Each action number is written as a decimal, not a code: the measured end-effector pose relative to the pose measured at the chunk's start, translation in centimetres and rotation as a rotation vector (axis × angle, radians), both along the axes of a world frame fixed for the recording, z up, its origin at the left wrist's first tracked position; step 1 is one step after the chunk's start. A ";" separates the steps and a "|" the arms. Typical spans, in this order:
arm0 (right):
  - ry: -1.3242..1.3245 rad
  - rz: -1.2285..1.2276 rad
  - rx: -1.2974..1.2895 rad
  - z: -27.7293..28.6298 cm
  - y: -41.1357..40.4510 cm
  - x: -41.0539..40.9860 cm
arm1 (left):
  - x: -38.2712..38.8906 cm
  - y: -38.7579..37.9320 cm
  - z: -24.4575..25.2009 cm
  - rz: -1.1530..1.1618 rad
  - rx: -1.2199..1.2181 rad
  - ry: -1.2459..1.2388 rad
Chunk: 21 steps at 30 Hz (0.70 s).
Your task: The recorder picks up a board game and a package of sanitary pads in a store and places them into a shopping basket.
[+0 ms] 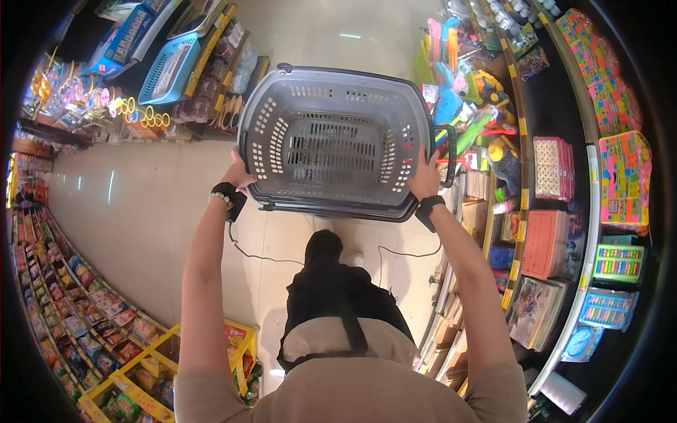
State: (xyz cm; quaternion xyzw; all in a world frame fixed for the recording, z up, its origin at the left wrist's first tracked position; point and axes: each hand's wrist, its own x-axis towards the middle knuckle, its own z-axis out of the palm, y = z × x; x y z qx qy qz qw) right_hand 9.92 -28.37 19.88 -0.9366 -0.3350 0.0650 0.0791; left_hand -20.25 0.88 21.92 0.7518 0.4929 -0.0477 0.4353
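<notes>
A grey plastic shopping basket with slotted sides and floor is held out in front of me, its inside showing nothing in it. My left hand grips the basket's left side near the lower corner. On the opposite side, my right hand holds the rim beside a black handle. Both wrists carry black bands with cables hanging from them, and a beaded bracelet is on the left one.
Shelves on the right hold toys, a green abacus and red paper goods. Upper left is a light-blue basket on a shelf. Packaged snacks fill racks at lower left, near a yellow display rack. Tiled floor lies between.
</notes>
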 end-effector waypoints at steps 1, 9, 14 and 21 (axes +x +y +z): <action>0.001 -0.016 -0.058 0.2 0.5 0.3 | 0.3 -0.1 1.1 0.009 0.000 0.003; 0.043 0.025 -0.081 2.3 4.3 4.8 | 2.7 4.8 1.3 -0.054 -0.070 -0.062; -0.071 0.038 -0.124 0.7 4.3 3.8 | 2.9 4.3 -0.5 -0.067 0.099 0.004; 0.035 -0.078 -0.155 1.2 6.0 3.7 | 5.2 6.1 0.3 -0.081 0.060 -0.063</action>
